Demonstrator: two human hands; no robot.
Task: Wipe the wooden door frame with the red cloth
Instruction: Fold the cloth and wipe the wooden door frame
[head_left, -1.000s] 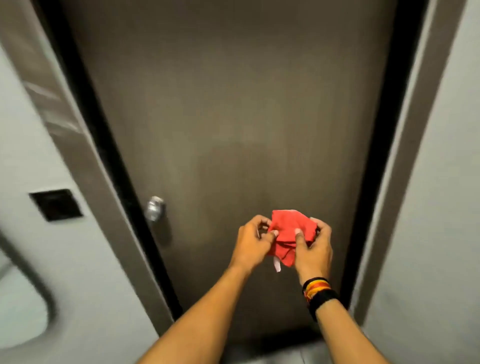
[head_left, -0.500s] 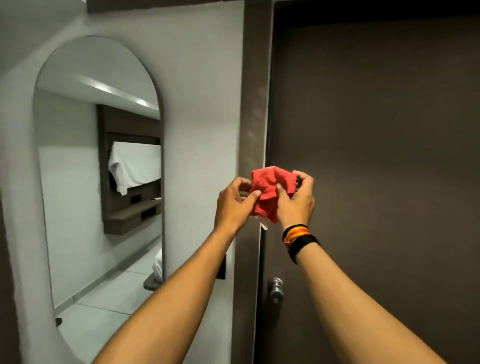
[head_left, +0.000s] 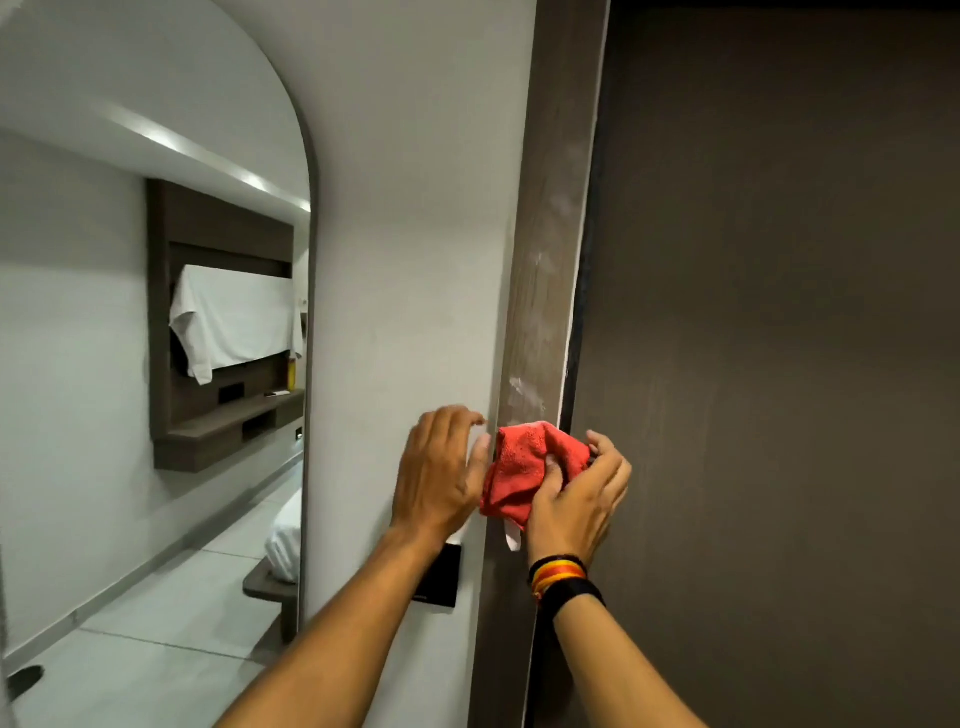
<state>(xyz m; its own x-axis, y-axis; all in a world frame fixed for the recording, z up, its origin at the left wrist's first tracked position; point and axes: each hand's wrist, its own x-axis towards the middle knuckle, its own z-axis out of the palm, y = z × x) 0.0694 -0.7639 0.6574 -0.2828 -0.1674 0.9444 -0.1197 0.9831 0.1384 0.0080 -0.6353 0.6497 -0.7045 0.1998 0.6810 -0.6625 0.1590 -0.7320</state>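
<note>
Head view. Bunched red terry cloth (head_left: 524, 467) sits at centre frame, lower half, in front of the vertical grey-brown wooden door frame (head_left: 550, 218). Contact with the wood cannot be confirmed from this angle.

Right hand (head_left: 576, 499): fingers curled and clamped on the cloth, thumb pressed into its folds, a striped and a black wristband at the wrist. A small white tag hangs below the bundle.

Left hand (head_left: 441, 467): fingers spread and loosely extended, holding nothing; it sits just left of the cloth, over the pale grey wall (head_left: 405, 208). Fingertips lie near the frame's left edge; touching or not, cannot tell.

Frame surface above the cloth shows whitish smears. Dark brown door panel (head_left: 779, 312) fills right of frame. Arched mirror (head_left: 156, 312) at left.

Judged step: cloth gathered into a pad and brought to the frame; wiping not yet under way or only starting.

Next move calls for: pad pressed flat on the wood with the right hand, then strokes upward along the smeared strip, keeping to the frame's width.
</note>
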